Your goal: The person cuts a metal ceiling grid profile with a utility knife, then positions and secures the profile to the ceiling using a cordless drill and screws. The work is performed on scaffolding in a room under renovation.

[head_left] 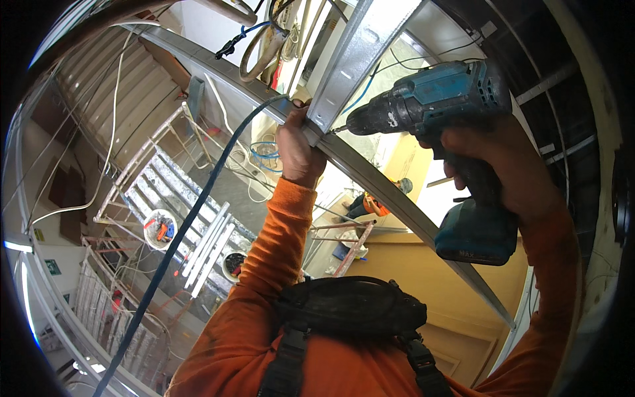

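My right hand [486, 155] grips a teal and black cordless drill [440, 99] by its handle, index finger near the trigger. The drill points left, and the bit in its chuck reaches the joint where two metal profiles meet. My left hand [299, 149] is closed around that joint, just left of the bit. One profile, a wide galvanized channel [360, 49], rises away from the joint. The other, a long metal rail [410, 215], runs diagonally beneath it. A dark blue cable [198, 205] passes close by my left hand. My left fingertips are partly hidden behind the metal.
Below left stands a scaffold with a paint-splashed plank platform [165, 185]. It carries a white bucket [160, 229] of tools, a second bucket [233, 263] and several white strips [210, 246]. Another person [374, 205] in orange is on the floor below. Loose wires and cable loops hang around.
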Motion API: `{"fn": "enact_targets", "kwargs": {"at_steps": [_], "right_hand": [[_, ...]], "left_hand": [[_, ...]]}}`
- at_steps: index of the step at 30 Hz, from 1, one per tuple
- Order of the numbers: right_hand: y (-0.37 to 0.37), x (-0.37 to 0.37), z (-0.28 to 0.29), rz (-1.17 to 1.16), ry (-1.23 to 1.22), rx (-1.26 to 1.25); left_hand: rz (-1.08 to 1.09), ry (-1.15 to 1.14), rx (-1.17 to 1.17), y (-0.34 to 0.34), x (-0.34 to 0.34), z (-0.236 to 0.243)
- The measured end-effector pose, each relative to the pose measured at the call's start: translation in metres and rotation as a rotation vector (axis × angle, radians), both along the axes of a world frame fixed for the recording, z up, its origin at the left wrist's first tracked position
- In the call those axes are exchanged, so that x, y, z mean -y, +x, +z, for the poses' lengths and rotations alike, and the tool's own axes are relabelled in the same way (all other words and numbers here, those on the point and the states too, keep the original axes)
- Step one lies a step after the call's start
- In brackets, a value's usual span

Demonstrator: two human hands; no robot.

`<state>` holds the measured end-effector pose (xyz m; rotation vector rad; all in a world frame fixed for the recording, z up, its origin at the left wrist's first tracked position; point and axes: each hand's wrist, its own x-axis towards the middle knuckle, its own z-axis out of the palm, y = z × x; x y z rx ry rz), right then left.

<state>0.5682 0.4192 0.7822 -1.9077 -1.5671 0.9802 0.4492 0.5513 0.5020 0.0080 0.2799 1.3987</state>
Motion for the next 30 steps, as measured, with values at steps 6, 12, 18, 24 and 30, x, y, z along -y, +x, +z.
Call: {"fn": "enact_targets", "kwargs": {"at_steps": [6, 12, 18, 24, 30], "right_hand": [[0.001, 0.009, -0.004, -0.075, 0.08, 0.016], [0.0, 0.005, -0.003, -0.034, 0.076, -0.004], [0.003, -0.007, 0.003, 0.174, -0.125, 0.057], [-0.001, -0.018, 0.005, 0.124, -0.16, 0.107], [0.001, -0.024, 0.007, 0.1, -0.2, 0.14]], "left_hand": [[-0.004, 0.014, 0.005, 0.0, 0.0, -0.001], [0.02, 0.017, 0.016, -0.001, 0.003, 0.003], [-0.014, 0.024, 0.011, 0.0, 0.0, -0.003], [-0.04, 0.028, -0.049, 0.0, -0.003, -0.006], [0.023, -0.042, -0.035, -0.001, 0.005, 0.005]]}}
